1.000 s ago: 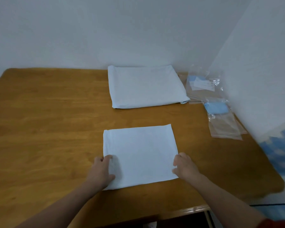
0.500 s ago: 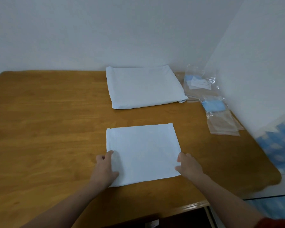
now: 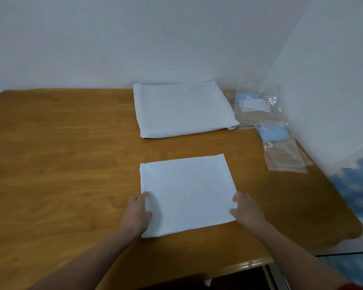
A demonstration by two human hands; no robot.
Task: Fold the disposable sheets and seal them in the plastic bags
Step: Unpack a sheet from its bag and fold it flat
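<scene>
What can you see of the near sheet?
The near sheet is white, thin and papery-looking, folded into a flat, roughly square pad lying slightly skewed on the wooden table, near its front edge. The left hand holds its left edge, the right hand its right edge. Nothing else touches it.

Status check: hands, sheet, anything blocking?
Left hand and right hand at side edges of near folded sheet; grip unclear. Sheet flat on table, unbagged. Second folded sheet and plastic bags lie apart, beyond; nothing blocking.
</scene>
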